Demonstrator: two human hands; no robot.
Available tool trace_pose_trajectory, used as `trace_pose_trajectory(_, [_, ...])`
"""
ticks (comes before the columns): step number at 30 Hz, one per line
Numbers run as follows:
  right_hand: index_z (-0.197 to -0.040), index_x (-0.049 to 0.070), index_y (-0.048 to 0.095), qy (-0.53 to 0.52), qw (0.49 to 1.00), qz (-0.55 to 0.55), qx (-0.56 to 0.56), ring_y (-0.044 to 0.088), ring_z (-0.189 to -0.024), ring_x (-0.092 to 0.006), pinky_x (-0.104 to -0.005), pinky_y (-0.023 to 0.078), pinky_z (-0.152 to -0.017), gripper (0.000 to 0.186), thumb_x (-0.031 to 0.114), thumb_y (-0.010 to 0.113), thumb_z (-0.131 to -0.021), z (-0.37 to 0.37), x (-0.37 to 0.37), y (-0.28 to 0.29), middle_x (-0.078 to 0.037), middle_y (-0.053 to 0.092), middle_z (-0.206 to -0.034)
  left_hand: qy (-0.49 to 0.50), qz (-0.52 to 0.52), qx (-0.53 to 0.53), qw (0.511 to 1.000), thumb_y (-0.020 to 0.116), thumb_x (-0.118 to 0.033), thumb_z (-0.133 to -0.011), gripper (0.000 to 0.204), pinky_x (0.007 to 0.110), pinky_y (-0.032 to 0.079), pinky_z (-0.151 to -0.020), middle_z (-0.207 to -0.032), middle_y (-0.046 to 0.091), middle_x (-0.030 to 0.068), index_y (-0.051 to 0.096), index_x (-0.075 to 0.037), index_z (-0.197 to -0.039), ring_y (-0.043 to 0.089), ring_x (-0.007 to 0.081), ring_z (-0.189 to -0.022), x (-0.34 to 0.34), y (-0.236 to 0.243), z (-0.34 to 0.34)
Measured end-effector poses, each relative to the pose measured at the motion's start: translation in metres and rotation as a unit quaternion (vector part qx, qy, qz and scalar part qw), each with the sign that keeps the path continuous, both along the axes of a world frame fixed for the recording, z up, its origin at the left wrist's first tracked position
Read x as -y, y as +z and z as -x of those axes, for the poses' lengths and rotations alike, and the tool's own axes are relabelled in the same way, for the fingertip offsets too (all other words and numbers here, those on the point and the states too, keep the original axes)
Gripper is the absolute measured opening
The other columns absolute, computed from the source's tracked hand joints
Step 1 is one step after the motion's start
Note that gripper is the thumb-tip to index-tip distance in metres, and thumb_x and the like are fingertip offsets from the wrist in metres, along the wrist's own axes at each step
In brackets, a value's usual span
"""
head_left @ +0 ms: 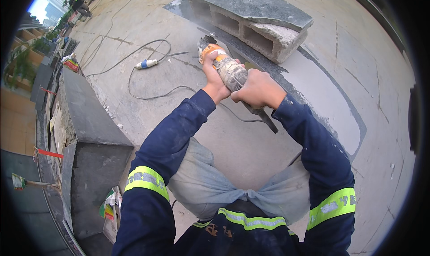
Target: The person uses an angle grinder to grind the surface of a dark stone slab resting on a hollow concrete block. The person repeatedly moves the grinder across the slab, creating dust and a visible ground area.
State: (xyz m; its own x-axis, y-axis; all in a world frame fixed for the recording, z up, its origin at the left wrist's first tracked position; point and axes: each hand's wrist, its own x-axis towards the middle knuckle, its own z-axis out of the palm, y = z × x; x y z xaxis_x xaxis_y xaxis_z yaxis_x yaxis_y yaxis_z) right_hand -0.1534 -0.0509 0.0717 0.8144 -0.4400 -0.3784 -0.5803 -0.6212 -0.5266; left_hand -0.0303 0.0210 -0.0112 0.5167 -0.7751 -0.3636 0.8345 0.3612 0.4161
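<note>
Both of my hands are closed round an orange and grey, dust-coated angle grinder [233,75]. My left hand [213,76] wraps the front part near its head, and my right hand [262,89] grips the body toward the rear, where the cord leaves. The grinder's head lies close to the edge of a dark grey stone slab [358,123], whose upper face is largely coated white. Whether the disc touches the slab is hard to see; pale dust hangs there. A hollow concrete block [257,37] rests on that slab, with a dark stone piece [255,5] on top of it.
A grey cable [154,97] loops over the concrete floor, with a blue and white plug connector [146,64] left of the grinder. At left stands a grey stone-faced ledge [96,117]; a crumpled bag [110,206] lies beside it. Another person [78,5] is far off at upper left.
</note>
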Motion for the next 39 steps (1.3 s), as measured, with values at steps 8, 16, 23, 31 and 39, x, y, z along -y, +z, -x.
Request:
trace_pose_trajectory(8, [-0.09,-0.011,0.063,0.009,1.0,-0.01,0.015,0.067,-0.084,-0.0334,-0.0345,0.053,-0.076,0.061,0.04,0.074,-0.059,-0.011,0.005,-0.007,-0.024,0.067,-0.088,0.01,-0.004,-0.011,1.0,0.063,-0.051,-0.071,0.058,0.045,0.054,-0.071,-0.087,0.056,0.0123,0.047,-0.005,-0.104,0.06,0.0303,-0.079,0.005,-0.003,-0.012])
trace_pose_trajectory(16, [-0.088,-0.01,0.065,0.009,1.0,-0.007,0.02,0.068,-0.08,-0.0319,-0.0339,0.054,-0.073,0.059,0.04,0.074,-0.058,-0.026,0.009,-0.011,-0.022,0.067,-0.085,0.022,-0.006,-0.012,1.0,0.063,-0.05,-0.071,0.059,0.046,0.054,-0.071,-0.088,0.056,0.013,0.047,-0.004,-0.105,0.06,0.0314,-0.079,0.009,-0.01,-0.028])
trace_pose_trajectory(23, [-0.085,-0.009,0.067,0.025,0.999,0.007,0.029,0.068,-0.078,-0.0325,-0.0342,0.054,-0.072,0.057,0.041,0.074,-0.058,-0.045,0.015,-0.022,-0.022,0.068,-0.082,0.022,-0.003,0.01,1.0,0.062,-0.048,-0.073,0.059,0.047,0.055,-0.073,-0.09,0.057,0.0148,0.046,-0.004,-0.109,0.061,0.033,-0.081,0.015,-0.024,-0.051])
trace_pose_trajectory(31, [-0.093,-0.009,0.066,0.013,1.0,-0.008,0.013,0.068,-0.085,-0.0317,-0.0339,0.053,-0.075,0.062,0.042,0.075,-0.059,-0.054,0.018,-0.023,-0.023,0.067,-0.092,0.007,-0.005,0.005,1.0,0.062,-0.049,-0.075,0.061,0.047,0.055,-0.077,-0.092,0.058,0.0154,0.046,-0.002,-0.11,0.062,0.0335,-0.084,0.02,-0.032,-0.063])
trace_pose_trajectory(39, [-0.093,-0.009,0.066,0.021,1.0,0.008,0.013,0.067,-0.085,-0.0316,-0.0335,0.053,-0.075,0.062,0.041,0.075,-0.058,-0.04,0.011,-0.012,-0.023,0.067,-0.092,0.003,-0.001,-0.006,1.0,0.063,-0.049,-0.073,0.059,0.047,0.055,-0.074,-0.089,0.058,0.014,0.047,-0.003,-0.106,0.062,0.0325,-0.081,0.011,-0.018,-0.046])
